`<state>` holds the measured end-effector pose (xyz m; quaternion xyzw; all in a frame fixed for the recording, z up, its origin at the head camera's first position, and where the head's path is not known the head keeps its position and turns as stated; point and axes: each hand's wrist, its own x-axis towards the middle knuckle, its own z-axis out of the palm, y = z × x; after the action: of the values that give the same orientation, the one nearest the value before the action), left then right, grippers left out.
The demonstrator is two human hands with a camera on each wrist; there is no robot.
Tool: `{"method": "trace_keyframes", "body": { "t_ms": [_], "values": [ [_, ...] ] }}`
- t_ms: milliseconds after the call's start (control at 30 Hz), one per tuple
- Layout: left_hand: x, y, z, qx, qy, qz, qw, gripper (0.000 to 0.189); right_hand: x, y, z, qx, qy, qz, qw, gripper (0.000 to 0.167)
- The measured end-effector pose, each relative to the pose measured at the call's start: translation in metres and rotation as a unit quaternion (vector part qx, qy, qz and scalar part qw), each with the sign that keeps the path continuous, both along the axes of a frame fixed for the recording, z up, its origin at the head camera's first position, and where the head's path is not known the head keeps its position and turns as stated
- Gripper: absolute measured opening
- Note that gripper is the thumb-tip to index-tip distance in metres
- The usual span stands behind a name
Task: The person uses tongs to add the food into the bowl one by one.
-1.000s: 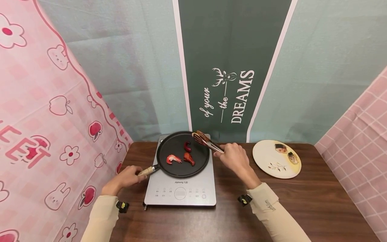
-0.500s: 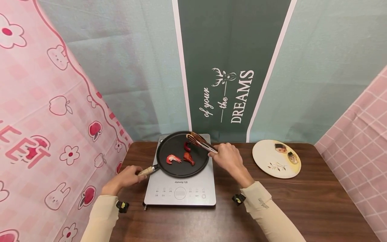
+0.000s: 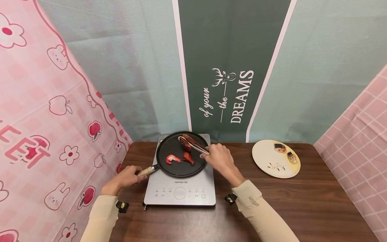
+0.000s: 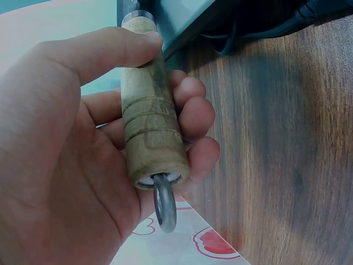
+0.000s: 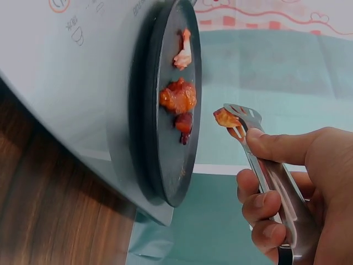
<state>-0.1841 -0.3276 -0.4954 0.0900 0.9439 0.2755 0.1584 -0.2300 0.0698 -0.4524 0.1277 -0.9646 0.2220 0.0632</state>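
Note:
My left hand [image 3: 129,175] grips the wooden handle [image 4: 151,110] of a round black flat pan [image 3: 169,144], thumb along its top and fingers curled beneath. In my right hand [image 3: 219,157] are metal tongs [image 5: 276,187], whose slotted tips pinch a small orange-brown piece of food [image 5: 225,117]. The right wrist view shows that piece above the pan surface. On the pan lie a red-and-white shrimp [image 3: 173,159], a glazed drumstick [image 3: 188,158] and a dark red curled piece [image 5: 183,126], which the tongs partly cover in the head view.
Beneath the pan is a silver induction cooktop [image 3: 179,201] on a dark wooden table [image 3: 272,208]. To the right stands an oval cream plate [image 3: 266,161] bearing two sushi-like pieces [image 3: 285,152]. Printed cloths hang behind and at both sides. A black cable [image 4: 265,34] runs by the cooktop.
My right hand has moved left, carrying the tongs and the food piece from the pan's right edge to over the dark red piece. My left hand has stayed on the handle.

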Motion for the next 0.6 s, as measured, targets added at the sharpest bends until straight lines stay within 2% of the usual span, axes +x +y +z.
{"method": "trace_keyframes", "body": {
  "t_ms": [300,600],
  "values": [
    [-0.001,0.001,0.001,0.000,-0.002,-0.003,1.0000,0.019,-0.001,-0.011,-0.003,0.012,0.012,0.017,0.9997,0.023],
    [0.000,0.000,-0.001,-0.005,-0.002,0.001,1.0000,0.020,-0.002,-0.021,-0.006,0.008,0.001,0.020,0.9998,0.027]
  ]
}}
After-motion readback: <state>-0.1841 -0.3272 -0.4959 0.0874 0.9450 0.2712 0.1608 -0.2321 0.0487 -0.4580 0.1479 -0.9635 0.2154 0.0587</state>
